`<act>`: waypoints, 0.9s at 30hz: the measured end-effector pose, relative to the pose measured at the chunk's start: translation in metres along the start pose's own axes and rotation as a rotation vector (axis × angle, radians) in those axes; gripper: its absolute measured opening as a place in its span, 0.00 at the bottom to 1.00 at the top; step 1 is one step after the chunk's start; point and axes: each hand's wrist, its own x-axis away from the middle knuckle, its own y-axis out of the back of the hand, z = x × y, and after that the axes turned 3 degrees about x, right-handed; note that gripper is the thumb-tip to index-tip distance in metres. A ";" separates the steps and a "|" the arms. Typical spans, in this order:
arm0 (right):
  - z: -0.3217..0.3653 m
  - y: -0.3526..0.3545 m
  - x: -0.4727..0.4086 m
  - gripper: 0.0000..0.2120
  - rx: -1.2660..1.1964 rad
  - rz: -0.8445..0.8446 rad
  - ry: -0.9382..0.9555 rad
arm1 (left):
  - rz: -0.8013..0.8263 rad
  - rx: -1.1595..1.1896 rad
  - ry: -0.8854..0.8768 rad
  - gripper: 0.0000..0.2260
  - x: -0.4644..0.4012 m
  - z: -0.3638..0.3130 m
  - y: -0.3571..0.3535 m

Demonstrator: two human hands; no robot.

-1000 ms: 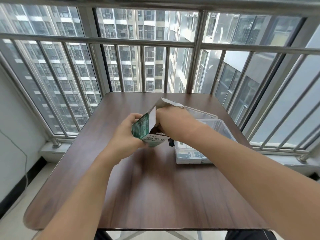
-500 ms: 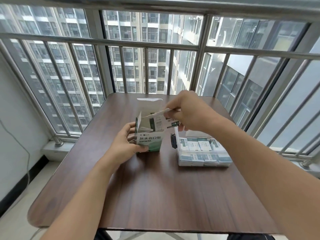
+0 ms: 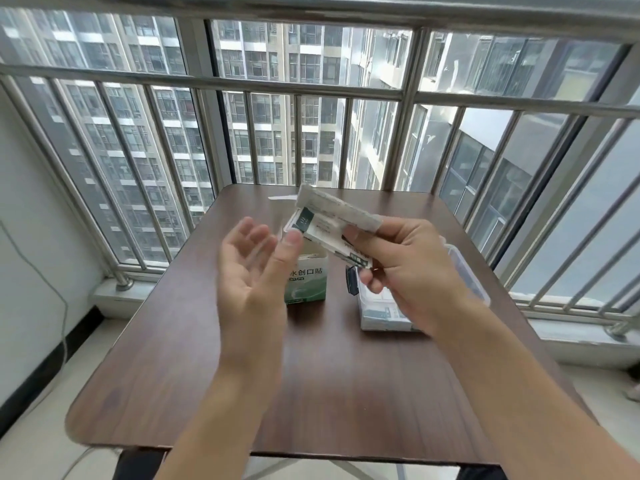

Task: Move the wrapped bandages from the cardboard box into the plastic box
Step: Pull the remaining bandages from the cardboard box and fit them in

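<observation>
Head view, right hand [image 3: 408,268] gripping wrapped bandages [image 3: 332,225]

Right hand [image 3: 408,268] is gripping a stack of wrapped bandages [image 3: 330,225] up above the surface [image 3: 311,386], stack tilting down to the right. Left hand [image 3: 252,268] is hanging open, palm up, thumb tip touching the stack's left end. Cardboard box [image 3: 308,278] is standing upright with flap open, behind the left hand. Plastic box [image 3: 381,313] is sitting just right of it, partly hidden by the right hand.
</observation>
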 end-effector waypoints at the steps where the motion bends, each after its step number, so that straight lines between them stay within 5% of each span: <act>1: -0.002 -0.007 0.010 0.05 -0.058 -0.005 0.001 | 0.025 0.061 0.108 0.36 0.008 0.002 -0.011; 4: -0.009 -0.027 0.038 0.07 -0.136 0.001 0.007 | 0.122 0.245 0.315 0.30 0.021 0.004 -0.033; 8: -0.024 -0.029 0.054 0.08 0.065 -0.102 0.197 | 0.137 0.150 0.385 0.15 0.026 -0.004 -0.050; 12: -0.037 -0.008 0.059 0.16 0.899 -0.222 0.629 | 0.108 0.321 0.534 0.10 0.027 -0.003 -0.053; 15: -0.033 -0.004 0.068 0.22 1.177 -0.209 0.644 | 0.079 0.417 0.629 0.09 0.024 0.002 -0.048; 22: 0.016 0.015 0.082 0.24 0.675 -0.074 0.570 | 0.396 -0.094 0.500 0.07 0.023 0.000 -0.036; 25: 0.028 0.014 0.064 0.32 0.758 0.052 0.419 | 0.609 -0.308 0.414 0.06 0.031 0.001 -0.046; 27: 0.026 0.013 0.055 0.28 0.931 0.109 0.401 | 0.612 -0.433 0.329 0.11 0.034 0.004 -0.053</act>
